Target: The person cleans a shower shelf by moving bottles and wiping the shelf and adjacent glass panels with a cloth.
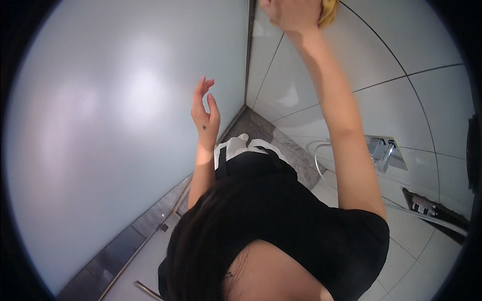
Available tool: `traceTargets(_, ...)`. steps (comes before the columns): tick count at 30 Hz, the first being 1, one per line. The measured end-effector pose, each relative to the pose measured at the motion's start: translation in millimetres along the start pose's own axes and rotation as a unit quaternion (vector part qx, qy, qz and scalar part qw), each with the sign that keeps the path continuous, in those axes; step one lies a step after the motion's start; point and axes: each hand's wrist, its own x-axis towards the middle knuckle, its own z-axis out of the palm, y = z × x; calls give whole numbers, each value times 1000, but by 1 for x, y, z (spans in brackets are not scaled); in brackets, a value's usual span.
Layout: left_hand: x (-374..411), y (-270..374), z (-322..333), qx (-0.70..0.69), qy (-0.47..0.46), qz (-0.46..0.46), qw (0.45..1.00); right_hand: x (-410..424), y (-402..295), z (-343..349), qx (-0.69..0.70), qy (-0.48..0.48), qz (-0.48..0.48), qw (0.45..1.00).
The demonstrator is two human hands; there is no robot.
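My right hand (297,15) reaches up at the top edge of the picture, its fingers closed over a yellow cloth (328,13) against the white wall tiles (369,49). The upper part of this hand is cut off by the frame. My left hand (205,107) is raised in front of the frosted glass panel (113,113), fingers apart and slightly curled, with nothing in it. A small dark mark shows near its wrist.
A chrome shower mixer (384,154) with a silver hose (317,161) is on the right wall. Below it a dark wall niche (433,212) holds bottles. Grey stone floor (260,124) lies by my feet. A metal-edged glass door rail (131,256) runs at the lower left.
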Motion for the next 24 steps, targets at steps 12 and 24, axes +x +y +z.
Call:
traceTargets(12,-33,30,-83,304,190,163,919,-156,-59,40,-66,-58,-28,996)
traceTargets(24,-85,85,-226,647,453,103,604,-252,-71,41,229,-243,-57,941)
